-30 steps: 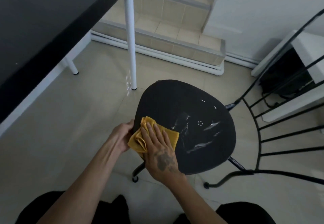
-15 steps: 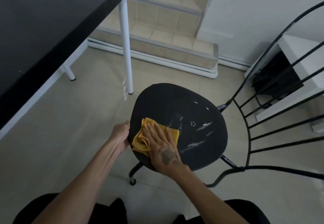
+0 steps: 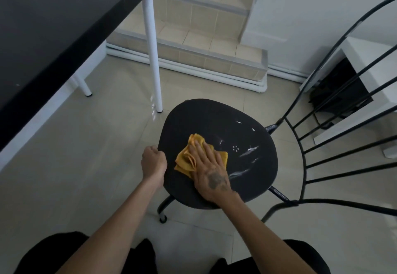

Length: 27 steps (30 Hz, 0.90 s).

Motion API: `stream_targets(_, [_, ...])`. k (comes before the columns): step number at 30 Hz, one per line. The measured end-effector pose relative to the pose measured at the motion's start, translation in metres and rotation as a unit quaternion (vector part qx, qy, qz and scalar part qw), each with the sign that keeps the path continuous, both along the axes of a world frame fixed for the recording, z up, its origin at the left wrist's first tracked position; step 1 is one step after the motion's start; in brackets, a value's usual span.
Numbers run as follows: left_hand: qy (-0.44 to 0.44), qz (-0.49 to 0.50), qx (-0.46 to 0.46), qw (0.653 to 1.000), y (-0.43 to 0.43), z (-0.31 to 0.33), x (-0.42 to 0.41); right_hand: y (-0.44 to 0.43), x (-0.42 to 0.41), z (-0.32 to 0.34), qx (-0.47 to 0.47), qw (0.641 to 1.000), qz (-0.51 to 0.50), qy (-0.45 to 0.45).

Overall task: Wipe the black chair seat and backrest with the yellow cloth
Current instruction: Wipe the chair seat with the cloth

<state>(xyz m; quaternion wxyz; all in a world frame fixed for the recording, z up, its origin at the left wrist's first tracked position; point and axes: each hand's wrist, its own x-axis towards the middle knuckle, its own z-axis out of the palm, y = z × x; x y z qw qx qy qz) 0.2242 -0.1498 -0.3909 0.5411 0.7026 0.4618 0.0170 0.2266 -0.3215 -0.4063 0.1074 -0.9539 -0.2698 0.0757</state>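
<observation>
Wiping the black seat, lower centre of frame. Pressing the yellow cloth onto its left half with the right hand, fingers straight and flat. Gripping the left rim with the left hand, fingers curled round it. Judging by the white streaks just right of the cloth: seat stage unfinished, backrest at right not yet done. Next, probably: sweeping rightward across the streaks under firm, even pressure.

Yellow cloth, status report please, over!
Left hand grips black chair seat edge. Right hand flat, pressing yellow cloth on seat. White streaks beside cloth unwiped. Nothing blocking.
</observation>
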Motion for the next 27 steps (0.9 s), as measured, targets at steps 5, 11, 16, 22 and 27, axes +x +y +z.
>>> stream_targets(5, [-0.019,0.023,0.027,0.999,-0.006,0.001,0.001,0.027,0.058,-0.001,-0.029,0.993,-0.113,0.0])
stream_targets(11, [-0.028,0.04,0.021,0.999,-0.007,0.002,0.0,0.017,-0.026,0.009,0.018,0.999,0.032,0.023])
stream_targets(16, [-0.048,-0.003,0.051,0.998,-0.004,-0.014,0.003,-0.013,-0.007,0.006,-0.026,0.999,-0.019,0.001])
stream_targets(22, [-0.045,-0.029,0.112,0.992,-0.002,-0.016,0.004,0.035,0.05,0.003,-0.019,0.995,-0.102,0.016])
stream_targets(27, [-0.044,-0.053,0.14,0.988,0.0,-0.019,0.002,0.027,-0.025,0.009,0.018,1.0,0.014,0.014])
